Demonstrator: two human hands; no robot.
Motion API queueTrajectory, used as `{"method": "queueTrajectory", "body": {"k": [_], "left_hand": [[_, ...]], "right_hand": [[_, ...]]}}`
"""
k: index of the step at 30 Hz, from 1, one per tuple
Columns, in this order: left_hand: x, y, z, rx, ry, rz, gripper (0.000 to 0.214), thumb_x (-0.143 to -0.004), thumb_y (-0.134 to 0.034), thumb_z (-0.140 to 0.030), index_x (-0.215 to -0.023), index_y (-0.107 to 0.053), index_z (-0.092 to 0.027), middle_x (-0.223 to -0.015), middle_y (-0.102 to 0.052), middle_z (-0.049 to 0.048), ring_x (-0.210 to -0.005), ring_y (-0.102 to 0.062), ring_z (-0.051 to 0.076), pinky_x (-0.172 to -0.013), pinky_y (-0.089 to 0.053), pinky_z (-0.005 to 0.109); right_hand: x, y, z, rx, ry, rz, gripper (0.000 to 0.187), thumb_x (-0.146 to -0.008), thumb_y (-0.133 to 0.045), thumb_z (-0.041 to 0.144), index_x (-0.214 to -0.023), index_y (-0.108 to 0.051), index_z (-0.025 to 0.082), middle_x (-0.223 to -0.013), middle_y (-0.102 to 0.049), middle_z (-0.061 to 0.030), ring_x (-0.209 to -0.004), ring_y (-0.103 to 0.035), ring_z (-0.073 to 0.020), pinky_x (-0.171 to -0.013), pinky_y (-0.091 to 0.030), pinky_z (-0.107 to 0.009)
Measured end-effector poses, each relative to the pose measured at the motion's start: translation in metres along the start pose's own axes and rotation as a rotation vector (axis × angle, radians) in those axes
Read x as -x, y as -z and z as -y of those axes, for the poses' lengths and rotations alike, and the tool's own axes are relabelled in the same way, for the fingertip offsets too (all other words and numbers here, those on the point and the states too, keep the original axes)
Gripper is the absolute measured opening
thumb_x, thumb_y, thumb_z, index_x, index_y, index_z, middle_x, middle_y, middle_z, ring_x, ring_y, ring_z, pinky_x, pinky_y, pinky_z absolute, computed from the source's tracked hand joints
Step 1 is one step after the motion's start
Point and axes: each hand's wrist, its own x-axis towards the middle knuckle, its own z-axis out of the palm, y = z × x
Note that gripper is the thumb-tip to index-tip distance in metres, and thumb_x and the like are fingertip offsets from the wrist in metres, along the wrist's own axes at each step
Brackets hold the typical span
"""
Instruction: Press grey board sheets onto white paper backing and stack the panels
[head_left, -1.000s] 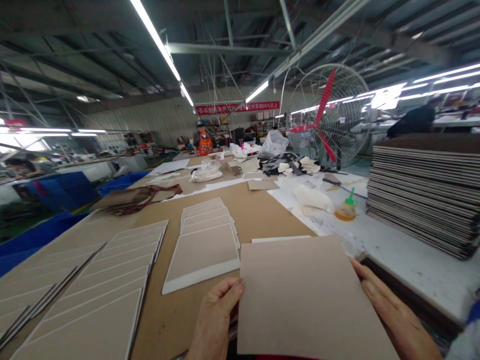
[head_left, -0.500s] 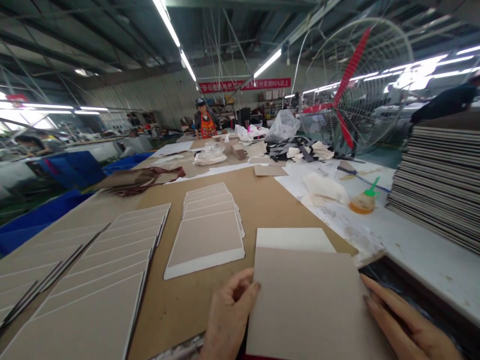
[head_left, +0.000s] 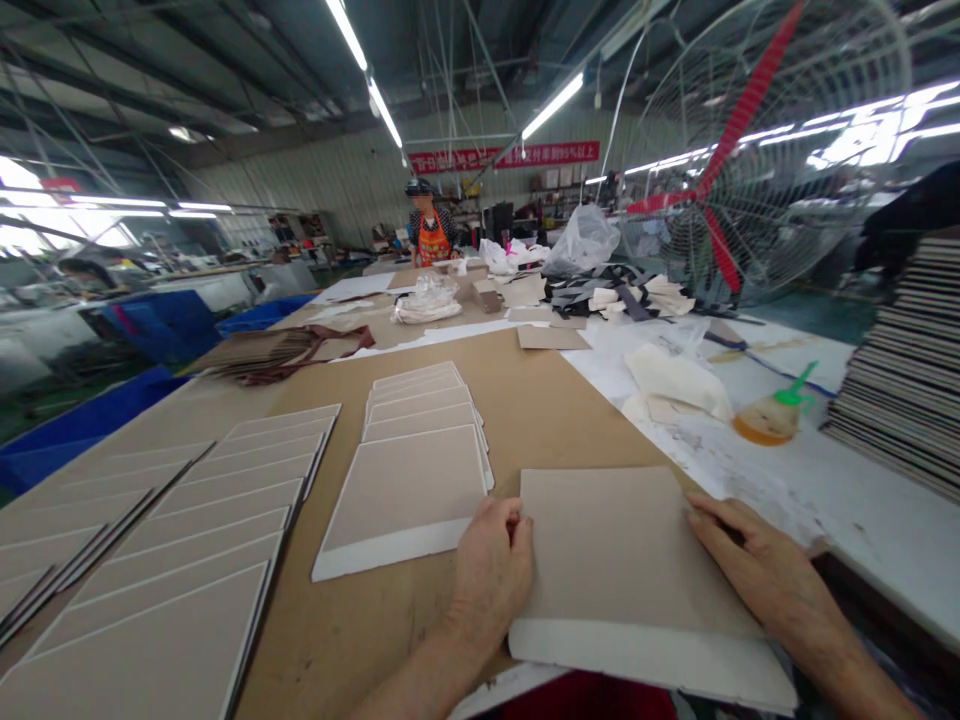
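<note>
A beige rectangular sheet [head_left: 607, 545] lies over a white board [head_left: 652, 655], which shows only as a strip along the near edge. My left hand [head_left: 495, 555] is closed on the sheet's left edge, thumb and fingers pinched together. On the right edge, near the far corner, the fingertips of my right hand [head_left: 757, 555] pinch the sheet. Just left of my left hand lies a row of overlapping beige panels with white borders [head_left: 412, 480]. More such panels [head_left: 172, 590] overlap in rows at the far left of the table.
A tall stack of boards [head_left: 900, 370] stands at the right, beside a bottle of amber liquid with a green nozzle [head_left: 772, 410]. Fabric scraps [head_left: 615, 290] and plastic bags lie farther back. A large fan [head_left: 705, 190] stands behind them. A person in an orange apron [head_left: 433, 240] is at the far end.
Both hands have slid the beige sheet away from me over the white board. The white strip at the far edge is now covered, and one shows at the near edge.
</note>
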Motion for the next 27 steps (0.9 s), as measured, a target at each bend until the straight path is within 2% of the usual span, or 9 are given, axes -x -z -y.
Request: {"method": "queueTrajectory", "body": {"k": [8, 12, 16, 21, 27], "left_hand": [[0.002, -0.004, 0.002, -0.079, -0.039, 0.009, 0.014, -0.084, -0.050, -0.014, -0.084, -0.063, -0.020, -0.084, -0.060, 0.0035, -0.081, -0.059, 0.021, -0.074, -0.043, 0.031], [0.001, -0.005, 0.001, -0.085, -0.029, 0.030, 0.018, -0.085, -0.049, -0.015, -0.094, -0.063, -0.020, -0.087, -0.061, 0.0045, -0.082, -0.060, 0.022, -0.076, -0.045, 0.032], [-0.001, -0.003, 0.001, -0.088, -0.027, 0.053, 0.018, -0.084, -0.048, -0.016, -0.094, -0.063, -0.020, -0.086, -0.061, 0.0040, -0.081, -0.061, 0.021, -0.075, -0.045, 0.032], [-0.001, -0.005, 0.005, -0.075, -0.047, 0.052, 0.023, -0.086, -0.045, -0.020, -0.101, -0.063, -0.018, -0.087, -0.061, 0.0055, -0.083, -0.061, 0.022, -0.077, -0.047, 0.035], [-0.001, -0.006, 0.012, -0.064, -0.055, 0.056, 0.028, -0.087, -0.043, -0.028, -0.105, -0.062, -0.018, -0.090, -0.061, 0.0067, -0.082, -0.061, 0.023, -0.078, -0.048, 0.038]], "right_hand": [[0.002, -0.006, -0.007, -0.007, -0.032, -0.009, 0.052, -0.074, -0.050, 0.061, -0.098, -0.075, 0.023, -0.107, -0.072, -0.0060, -0.102, -0.065, -0.0323, -0.094, -0.051, -0.046], [0.004, -0.006, -0.005, -0.013, -0.074, -0.008, 0.054, -0.070, -0.051, 0.063, -0.097, -0.076, 0.023, -0.109, -0.072, -0.0060, -0.105, -0.064, -0.0338, -0.097, -0.049, -0.047], [0.004, -0.005, -0.001, -0.027, -0.104, -0.013, 0.054, -0.068, -0.053, 0.063, -0.096, -0.076, 0.024, -0.108, -0.072, -0.0061, -0.106, -0.063, -0.0346, -0.096, -0.050, -0.048], [0.005, -0.003, 0.002, 0.007, -0.066, 0.030, 0.052, -0.074, -0.050, 0.061, -0.098, -0.075, 0.022, -0.107, -0.071, -0.0076, -0.104, -0.064, -0.0317, -0.093, -0.051, -0.045], [0.006, -0.003, 0.005, 0.044, -0.011, 0.074, 0.046, -0.082, -0.046, 0.054, -0.104, -0.072, 0.022, -0.092, -0.071, -0.0055, -0.088, -0.066, -0.0259, -0.079, -0.053, -0.039]]}}
